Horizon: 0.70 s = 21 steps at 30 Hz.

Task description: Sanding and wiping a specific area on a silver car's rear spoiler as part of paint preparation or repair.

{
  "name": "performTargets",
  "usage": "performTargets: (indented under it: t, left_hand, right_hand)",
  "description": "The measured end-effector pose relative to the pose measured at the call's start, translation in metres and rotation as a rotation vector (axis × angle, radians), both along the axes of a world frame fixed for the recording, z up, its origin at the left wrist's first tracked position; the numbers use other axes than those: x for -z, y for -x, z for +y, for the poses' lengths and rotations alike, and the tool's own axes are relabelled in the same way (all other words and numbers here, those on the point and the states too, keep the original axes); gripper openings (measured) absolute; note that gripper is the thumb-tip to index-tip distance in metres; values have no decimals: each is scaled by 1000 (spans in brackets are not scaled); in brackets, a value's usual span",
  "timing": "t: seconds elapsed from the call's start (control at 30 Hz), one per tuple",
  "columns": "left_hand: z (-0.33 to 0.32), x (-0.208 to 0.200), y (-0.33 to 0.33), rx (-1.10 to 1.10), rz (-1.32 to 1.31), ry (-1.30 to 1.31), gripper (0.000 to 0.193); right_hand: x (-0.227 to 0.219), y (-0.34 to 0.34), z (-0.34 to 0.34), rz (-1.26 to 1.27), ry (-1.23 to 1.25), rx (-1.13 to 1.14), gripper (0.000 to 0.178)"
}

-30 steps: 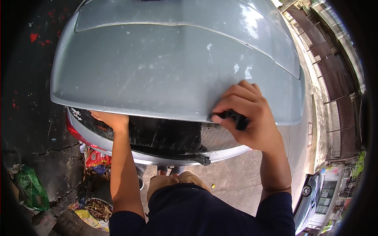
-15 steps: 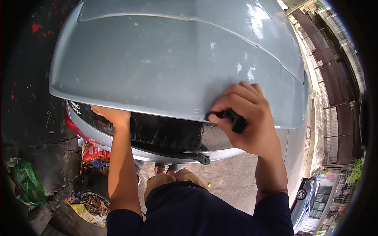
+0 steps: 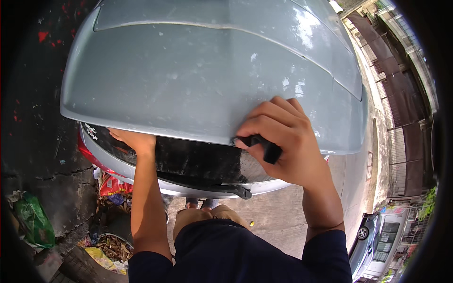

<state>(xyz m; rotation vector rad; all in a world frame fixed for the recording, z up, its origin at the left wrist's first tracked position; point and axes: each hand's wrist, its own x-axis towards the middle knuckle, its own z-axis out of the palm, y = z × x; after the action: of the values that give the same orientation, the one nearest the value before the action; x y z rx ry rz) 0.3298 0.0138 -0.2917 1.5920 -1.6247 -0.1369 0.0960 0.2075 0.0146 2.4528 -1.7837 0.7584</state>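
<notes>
A silver-grey car's rear roof edge with its spoiler (image 3: 155, 89) spreads out in front of me, with pale specks on the paint. My right hand (image 3: 285, 134) is closed around a small black block-like piece (image 3: 271, 152), pinching it at the spoiler's rear edge, right of the middle. The kind of piece is not clear. At the left, my left hand (image 3: 137, 140) is tucked beneath the same edge, against or close to the dark rear window (image 3: 198, 158). Most of its fingers are hidden there.
A rear wiper (image 3: 226, 189) lies along the window's lower side, above the silver bumper. Left of the car are a red bag (image 3: 114, 185), a green bag (image 3: 33, 219) and dry leaves (image 3: 113, 247). Another car (image 3: 364, 240) stands at the lower right, near a wall.
My right hand has slid a little to the left along the spoiler edge with the black piece. My left hand stays in place under the edge.
</notes>
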Motion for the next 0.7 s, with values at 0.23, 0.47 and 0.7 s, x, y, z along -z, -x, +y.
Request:
performTargets:
  t: [0.23, 0.47, 0.7]
  left_hand:
    - [-5, 3, -2, -7, -12, 15, 104]
    - [-2, 9, 0, -55, -61, 112, 108]
    - [-11, 20, -15, -70, -130, 130, 99]
  right_hand:
    - [4, -9, -20, -22, 1, -34, 21]
    - [-2, 9, 14, 5, 22, 85, 24]
    - [2, 31, 37, -56, 6, 171, 23]
